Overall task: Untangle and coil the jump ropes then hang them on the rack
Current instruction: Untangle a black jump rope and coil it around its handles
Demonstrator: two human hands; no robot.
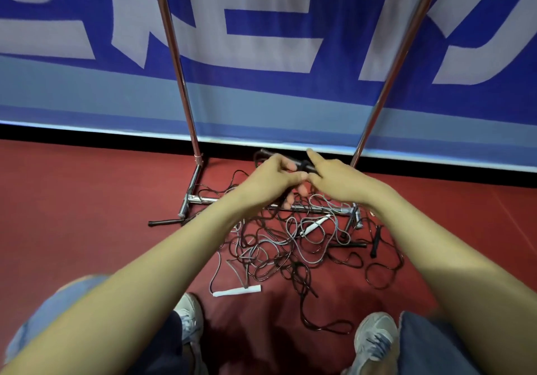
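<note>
A tangle of black and grey jump ropes [293, 246] lies on the red floor at the foot of a chrome rack [180, 84]. My left hand [273, 177] and my right hand [334, 180] meet above the pile. Both hold a black rope handle [268, 153] that sticks out to the upper left. My left fingers curl round it. My right hand pinches at it with the forefinger pointing up. A white handle [236, 291] lies near my feet, another white handle [315, 225] lies in the pile, and black handles [164, 223] [375, 242] lie at either side.
The rack's two uprights [398, 63] rise left and right, and its base bar [203, 199] crosses the floor under the ropes. A blue and white banner wall [276, 40] stands right behind. My shoes [190, 313] [374, 342] are at the bottom.
</note>
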